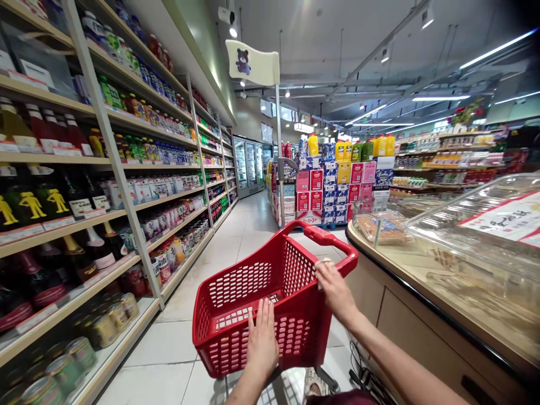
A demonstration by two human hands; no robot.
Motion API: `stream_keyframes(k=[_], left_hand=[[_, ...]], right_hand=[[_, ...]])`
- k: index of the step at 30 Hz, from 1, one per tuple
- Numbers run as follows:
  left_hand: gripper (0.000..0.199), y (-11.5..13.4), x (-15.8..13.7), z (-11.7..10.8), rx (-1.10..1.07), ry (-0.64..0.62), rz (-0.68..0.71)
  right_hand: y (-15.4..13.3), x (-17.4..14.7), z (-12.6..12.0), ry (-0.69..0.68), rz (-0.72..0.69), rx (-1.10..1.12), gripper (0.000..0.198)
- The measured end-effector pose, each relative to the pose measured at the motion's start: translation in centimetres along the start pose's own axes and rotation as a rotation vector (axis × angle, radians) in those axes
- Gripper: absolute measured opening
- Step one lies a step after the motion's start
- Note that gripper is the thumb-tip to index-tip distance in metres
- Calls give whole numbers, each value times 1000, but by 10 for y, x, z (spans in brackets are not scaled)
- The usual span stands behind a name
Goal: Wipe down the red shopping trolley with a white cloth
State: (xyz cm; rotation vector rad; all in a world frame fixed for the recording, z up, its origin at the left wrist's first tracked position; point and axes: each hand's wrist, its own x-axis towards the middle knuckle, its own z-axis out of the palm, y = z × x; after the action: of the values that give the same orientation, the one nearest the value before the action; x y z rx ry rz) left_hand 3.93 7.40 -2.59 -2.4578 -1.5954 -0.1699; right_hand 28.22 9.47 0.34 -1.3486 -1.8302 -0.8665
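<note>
Your red shopping cart (295,306) stands on the pale tiled floor (169,349) straight in front of you, its long side toward you and its basket tilted in view. Your left grip (262,340) is open, the fingers straight and close together, laid against the near side of the basket at the rim. Your right grip (333,289) rests on the same rim farther right, near the handle (324,236); its fingertips bend over the edge, so I can't tell whether it is closed around it. On your left run tall shelves (107,129) with dark bottles (31,205) and, lower down, cans (84,357). Just right of the cart you have a desk (422,332) carrying clear plastic covers (476,208). Beyond the cart, yellow bottles (382,146) top stacked boxes (356,173), and a bear sign (253,63) sits up on a pole (277,129).
</note>
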Motion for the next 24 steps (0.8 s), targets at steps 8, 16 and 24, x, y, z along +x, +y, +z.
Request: stream_keyframes(k=[8,16,24], left_hand=[[69,-2,-1,-2,-10,-6,11],[70,1,-3,-7,-26,-20,5],[73,0,-5,-1,-58,35,1]], right_hand=[[-11,-1,3,24,40,22,44],[-30,-8,9,-113,-80,143,50],[-54,-13,14,-126,-182,204,45]])
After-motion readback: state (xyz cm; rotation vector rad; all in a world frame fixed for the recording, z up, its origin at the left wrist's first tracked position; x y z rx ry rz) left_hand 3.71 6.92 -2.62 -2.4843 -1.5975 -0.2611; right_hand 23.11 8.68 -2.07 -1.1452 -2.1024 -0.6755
